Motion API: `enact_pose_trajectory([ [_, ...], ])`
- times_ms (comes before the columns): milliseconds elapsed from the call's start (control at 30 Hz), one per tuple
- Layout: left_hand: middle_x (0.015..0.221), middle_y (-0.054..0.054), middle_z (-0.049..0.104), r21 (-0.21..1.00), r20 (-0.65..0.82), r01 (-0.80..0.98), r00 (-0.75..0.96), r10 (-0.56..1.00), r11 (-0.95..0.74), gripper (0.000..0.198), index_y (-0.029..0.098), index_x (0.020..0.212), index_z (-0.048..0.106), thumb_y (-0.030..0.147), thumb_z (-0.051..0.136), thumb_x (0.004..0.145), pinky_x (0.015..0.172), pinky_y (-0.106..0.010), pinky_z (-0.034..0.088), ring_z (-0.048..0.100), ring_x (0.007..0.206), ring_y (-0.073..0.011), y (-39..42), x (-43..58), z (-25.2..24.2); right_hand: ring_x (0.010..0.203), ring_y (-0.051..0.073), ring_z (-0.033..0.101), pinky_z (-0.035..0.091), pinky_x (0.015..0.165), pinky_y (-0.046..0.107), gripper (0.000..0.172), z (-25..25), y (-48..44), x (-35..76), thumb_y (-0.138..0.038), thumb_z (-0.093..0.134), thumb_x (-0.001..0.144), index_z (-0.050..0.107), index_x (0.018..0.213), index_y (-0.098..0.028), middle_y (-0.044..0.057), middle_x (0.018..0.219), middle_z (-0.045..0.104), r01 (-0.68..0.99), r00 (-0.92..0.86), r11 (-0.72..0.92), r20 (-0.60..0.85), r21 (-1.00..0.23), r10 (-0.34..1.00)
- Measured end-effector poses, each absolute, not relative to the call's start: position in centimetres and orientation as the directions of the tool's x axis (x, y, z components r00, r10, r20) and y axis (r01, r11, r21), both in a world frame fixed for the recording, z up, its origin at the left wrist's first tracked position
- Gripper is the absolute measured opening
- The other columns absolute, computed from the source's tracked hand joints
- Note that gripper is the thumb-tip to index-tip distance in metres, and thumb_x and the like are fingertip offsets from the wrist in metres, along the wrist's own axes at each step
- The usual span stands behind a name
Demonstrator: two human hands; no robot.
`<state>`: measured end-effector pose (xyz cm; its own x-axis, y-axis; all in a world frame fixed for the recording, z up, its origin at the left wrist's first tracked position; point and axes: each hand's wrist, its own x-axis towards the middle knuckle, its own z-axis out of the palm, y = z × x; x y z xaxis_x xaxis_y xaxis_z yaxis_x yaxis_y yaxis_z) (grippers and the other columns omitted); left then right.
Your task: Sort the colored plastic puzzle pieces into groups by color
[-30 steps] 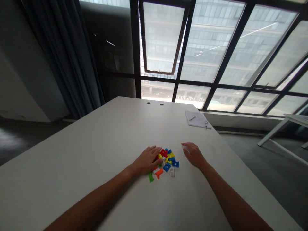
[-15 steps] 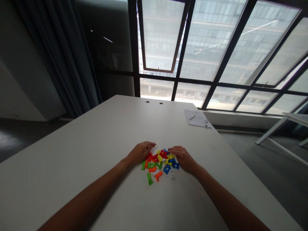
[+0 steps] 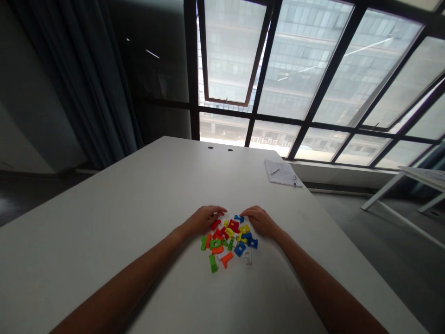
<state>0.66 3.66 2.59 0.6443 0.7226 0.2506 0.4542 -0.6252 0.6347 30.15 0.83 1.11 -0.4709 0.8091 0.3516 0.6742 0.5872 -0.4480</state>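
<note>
A loose heap of small plastic building pieces in several colours lies on the white table (image 3: 146,199). My left hand (image 3: 205,219) rests at the heap's upper left, fingers stretched inward beside a red piece (image 3: 215,225). Opposite it, my right hand (image 3: 260,221) reaches in with extended fingers, tips at or touching a blue piece (image 3: 238,218). Between the hands lie a red block (image 3: 234,226) and a yellow piece (image 3: 244,229). Nearer me are a green piece (image 3: 213,263), an orange piece (image 3: 227,259) and a white piece (image 3: 247,258).
A paper sheet (image 3: 283,174) with pens lies near the table's right edge. Two dark round inserts (image 3: 210,147) show at the far end. Windows stand beyond, a dark curtain (image 3: 69,83) hangs at left, and another table (image 3: 424,175) is at right.
My right hand's fingers have drawn closer together at the blue piece, which shows more fully now. The left hand has shifted slightly off the red piece. The view has moved a little.
</note>
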Motion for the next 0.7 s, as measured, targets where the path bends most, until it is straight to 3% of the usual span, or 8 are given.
enact_pose_trajectory([
  [233, 0.115, -0.005, 0.075, 0.650, 0.252, 0.456, 0.626, 0.738, -0.608, 0.036, 0.025, 0.122, 0.071, 0.041, 0.047, 0.100, 0.079, -0.029, 0.057, 0.070, 0.084, -0.0170, 3.4, 0.1, 2.2, 0.101, 0.024, 0.066, 0.048, 0.096, 0.039, 0.013, 0.4, 1.0, 30.0, -0.024, 0.065, 0.092, 0.074, 0.101, -0.024, 0.004, 0.104, 0.074, 0.740, -0.314, 0.470, 0.371, -0.481, 0.874],
  [400, 0.113, -0.005, 0.075, 0.697, 0.239, 0.402, 0.650, 0.722, -0.593, 0.036, 0.025, 0.123, 0.071, 0.043, 0.051, 0.099, 0.076, -0.027, 0.056, 0.070, 0.083, -0.0160, 2.6, 0.1, 2.6, 0.100, 0.025, 0.065, 0.047, 0.096, 0.041, 0.016, -0.5, 0.7, 30.1, -0.021, 0.067, 0.088, 0.071, 0.103, -0.023, 0.005, 0.104, 0.073, 0.748, -0.272, 0.446, 0.387, -0.492, 0.881],
  [533, 0.104, -0.005, 0.077, 0.717, 0.290, 0.423, 0.543, 0.788, -0.554, 0.036, 0.023, 0.117, 0.073, 0.045, 0.050, 0.101, 0.073, -0.027, 0.054, 0.068, 0.079, -0.0160, 2.8, -0.1, 2.3, 0.101, 0.024, 0.065, 0.049, 0.096, 0.041, 0.026, -1.1, 0.9, 30.4, -0.016, 0.058, 0.090, 0.068, 0.113, -0.022, 0.006, 0.109, 0.072, 0.739, -0.233, 0.430, 0.402, -0.519, 0.885],
  [700, 0.096, -0.004, 0.076, 0.682, 0.304, 0.482, 0.498, 0.812, -0.550, 0.034, 0.022, 0.116, 0.073, 0.041, 0.049, 0.101, 0.069, -0.026, 0.050, 0.065, 0.071, -0.0143, 3.0, -0.4, 1.7, 0.101, 0.024, 0.064, 0.051, 0.095, 0.039, 0.036, -1.4, 1.1, 30.6, -0.011, 0.048, 0.088, 0.067, 0.118, -0.019, 0.009, 0.110, 0.071, 0.750, -0.104, 0.432, 0.556, -0.501, 0.825],
])
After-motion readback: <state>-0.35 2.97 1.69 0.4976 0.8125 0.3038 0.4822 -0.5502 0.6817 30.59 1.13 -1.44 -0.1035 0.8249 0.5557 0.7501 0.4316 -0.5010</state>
